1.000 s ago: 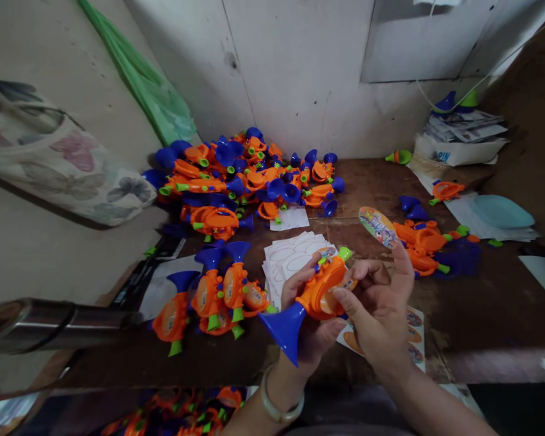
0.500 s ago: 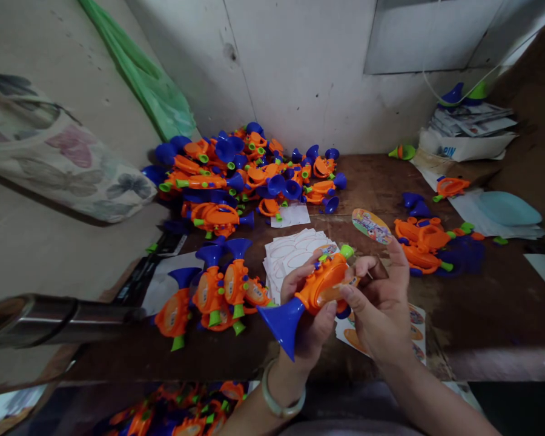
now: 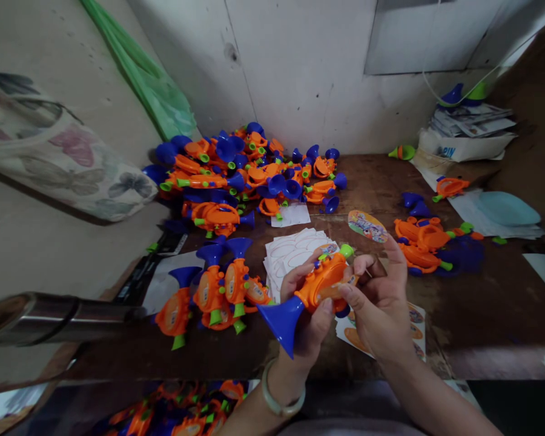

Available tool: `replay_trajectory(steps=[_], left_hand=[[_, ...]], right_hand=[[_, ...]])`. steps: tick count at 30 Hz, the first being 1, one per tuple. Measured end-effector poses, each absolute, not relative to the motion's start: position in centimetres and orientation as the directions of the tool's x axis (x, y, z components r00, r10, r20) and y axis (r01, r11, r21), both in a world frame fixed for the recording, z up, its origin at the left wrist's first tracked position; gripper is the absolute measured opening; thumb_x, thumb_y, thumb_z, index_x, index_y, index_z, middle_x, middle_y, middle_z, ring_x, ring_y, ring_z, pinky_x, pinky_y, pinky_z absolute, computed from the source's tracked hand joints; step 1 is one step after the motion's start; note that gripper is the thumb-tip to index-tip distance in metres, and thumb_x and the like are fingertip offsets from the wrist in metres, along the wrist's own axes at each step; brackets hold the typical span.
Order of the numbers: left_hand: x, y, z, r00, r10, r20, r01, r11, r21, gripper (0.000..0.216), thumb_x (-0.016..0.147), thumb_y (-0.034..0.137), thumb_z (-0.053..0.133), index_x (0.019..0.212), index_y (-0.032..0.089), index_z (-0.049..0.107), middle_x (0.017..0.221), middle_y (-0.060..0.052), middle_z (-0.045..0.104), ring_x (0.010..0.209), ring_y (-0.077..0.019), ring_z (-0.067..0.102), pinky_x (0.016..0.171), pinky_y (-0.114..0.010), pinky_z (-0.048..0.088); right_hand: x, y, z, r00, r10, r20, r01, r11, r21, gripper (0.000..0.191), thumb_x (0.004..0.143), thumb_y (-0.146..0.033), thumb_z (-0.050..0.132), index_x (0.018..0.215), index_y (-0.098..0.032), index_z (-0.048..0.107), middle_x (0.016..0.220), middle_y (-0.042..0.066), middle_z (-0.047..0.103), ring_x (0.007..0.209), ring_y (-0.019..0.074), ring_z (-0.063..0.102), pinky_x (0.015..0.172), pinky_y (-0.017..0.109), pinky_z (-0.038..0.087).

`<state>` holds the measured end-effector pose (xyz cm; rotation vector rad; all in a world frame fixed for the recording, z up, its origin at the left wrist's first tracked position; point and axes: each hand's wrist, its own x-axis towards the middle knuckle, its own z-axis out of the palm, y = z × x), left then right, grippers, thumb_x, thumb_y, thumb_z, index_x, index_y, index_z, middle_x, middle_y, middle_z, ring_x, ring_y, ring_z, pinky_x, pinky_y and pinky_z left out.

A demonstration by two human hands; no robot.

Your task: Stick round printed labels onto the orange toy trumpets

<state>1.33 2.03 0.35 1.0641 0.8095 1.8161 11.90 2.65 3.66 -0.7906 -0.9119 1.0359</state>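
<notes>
A toy trumpet (image 3: 317, 280) with an orange body, blue bell and green mouthpiece is gripped by my left hand (image 3: 306, 342), bell pointing down and left. My right hand (image 3: 384, 315) pinches an orange sticker (image 3: 336, 292) between thumb and fingers against the trumpet's side; how much of it is stuck down I cannot tell. A colourful oval sticker (image 3: 367, 226) clings to a raised fingertip of the same hand. Beneath my right hand lies a sticker sheet (image 3: 418, 332), partly covered. Peeled white backing sheets (image 3: 290, 249) are stacked behind the trumpet.
Several labelled trumpets (image 3: 209, 287) lie to the left, beside a metal cylinder (image 3: 49, 318). A big heap of trumpets (image 3: 254, 175) fills the back. More orange trumpets (image 3: 420, 242), a turquoise lid (image 3: 508, 208) and a paper-filled box (image 3: 467, 142) are on the right. Others lie below the table edge.
My right hand and the oval sticker on its fingertip have shifted slightly left. The left thumb has moved a little on the trumpet, which stays almost in place.
</notes>
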Motion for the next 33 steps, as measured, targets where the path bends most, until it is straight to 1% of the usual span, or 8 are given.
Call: replay_trajectory(steps=[7, 11, 14, 16, 21, 25, 30, 33], left_hand=[[1.4, 1.8, -0.6, -0.288, 0.915, 0.284, -0.39, -0.383, 0.837, 0.039, 0.093, 0.041, 0.086, 0.128, 0.028, 0.073, 0.143, -0.012, 0.076, 0.135, -0.0347, 0.074, 0.115, -0.049, 0.061], [1.6, 1.7, -0.9, -0.315, 0.92, 0.232, -0.385, -0.348, 0.855, 0.043, 0.091, 0.043, 0.087, 0.128, 0.026, 0.072, 0.147, -0.014, 0.073, 0.14, -0.0388, 0.07, 0.118, -0.057, 0.058], [1.8, 1.6, -0.7, -0.329, 0.902, 0.278, -0.38, -0.396, 0.836, 0.04, 0.093, 0.041, 0.085, 0.128, 0.029, 0.071, 0.147, -0.012, 0.073, 0.141, -0.0369, 0.07, 0.118, -0.056, 0.059], [1.8, 1.5, -0.4, -0.33, 0.883, 0.335, -0.394, -0.451, 0.801, 0.037, 0.096, 0.037, 0.083, 0.13, 0.032, 0.071, 0.147, -0.009, 0.074, 0.138, -0.0341, 0.072, 0.115, -0.052, 0.061], [1.4, 1.2, 0.1, -0.313, 0.844, 0.435, -0.328, -0.526, 0.785, 0.037, 0.101, 0.031, 0.078, 0.136, 0.035, 0.07, 0.15, -0.007, 0.073, 0.143, -0.0338, 0.069, 0.117, -0.049, 0.059], [1.0, 1.0, -0.1, -0.314, 0.818, 0.481, -0.23, -0.557, 0.798, 0.037, 0.101, 0.029, 0.077, 0.136, 0.035, 0.069, 0.15, -0.007, 0.072, 0.142, -0.0332, 0.069, 0.117, -0.049, 0.059], [1.4, 1.2, -0.7, -0.381, 0.875, 0.3, -0.343, -0.435, 0.833, 0.037, 0.098, 0.038, 0.08, 0.132, 0.034, 0.068, 0.149, -0.006, 0.073, 0.142, -0.0322, 0.069, 0.118, -0.049, 0.058], [1.7, 1.0, -0.8, -0.362, 0.894, 0.265, -0.388, -0.403, 0.829, 0.037, 0.097, 0.038, 0.081, 0.131, 0.034, 0.067, 0.153, -0.006, 0.071, 0.146, -0.0363, 0.065, 0.122, -0.057, 0.055]], right_hand=[[12.0, 2.8, 3.3, 0.211, 0.923, 0.322, -0.247, 0.369, -0.896, 0.081, 0.09, -0.011, 0.081, 0.153, -0.051, 0.051, 0.099, -0.008, 0.062, 0.084, 0.0103, 0.065, 0.079, 0.021, 0.063], [11.8, 3.2, 3.2, 0.249, 0.847, 0.469, -0.082, 0.501, -0.861, 0.079, 0.095, -0.008, 0.075, 0.158, -0.047, 0.047, 0.097, -0.006, 0.064, 0.086, 0.0126, 0.068, 0.081, 0.025, 0.066], [11.7, 3.5, 3.4, 0.274, 0.751, 0.601, 0.028, 0.619, -0.785, 0.082, 0.095, -0.004, 0.073, 0.159, -0.046, 0.045, 0.095, -0.007, 0.066, 0.083, 0.0129, 0.069, 0.082, 0.028, 0.067], [11.7, 3.7, 3.5, 0.274, 0.715, 0.643, 0.065, 0.653, -0.755, 0.082, 0.094, -0.003, 0.072, 0.159, -0.044, 0.044, 0.094, -0.007, 0.067, 0.082, 0.0132, 0.07, 0.082, 0.029, 0.067], [11.7, 3.9, 4.0, 0.238, 0.732, 0.639, 0.094, 0.637, -0.765, 0.08, 0.094, -0.004, 0.074, 0.157, -0.041, 0.042, 0.091, -0.007, 0.07, 0.079, 0.0144, 0.073, 0.075, 0.029, 0.069], [11.9, 3.5, 4.3, 0.24, 0.746, 0.621, 0.039, 0.632, -0.774, 0.082, 0.093, -0.003, 0.077, 0.157, -0.043, 0.045, 0.091, -0.008, 0.071, 0.08, 0.0136, 0.074, 0.076, 0.028, 0.069], [12.0, 3.1, 4.8, 0.229, 0.682, 0.695, -0.026, 0.718, -0.696, 0.085, 0.092, -0.001, 0.078, 0.157, -0.046, 0.047, 0.091, -0.009, 0.072, 0.075, 0.0126, 0.074, 0.077, 0.031, 0.07], [11.9, 3.3, 4.8, 0.276, 0.712, 0.646, 0.01, 0.67, -0.743, 0.078, 0.094, -0.006, 0.079, 0.154, -0.044, 0.046, 0.087, -0.01, 0.071, 0.072, 0.013, 0.074, 0.072, 0.029, 0.069]])
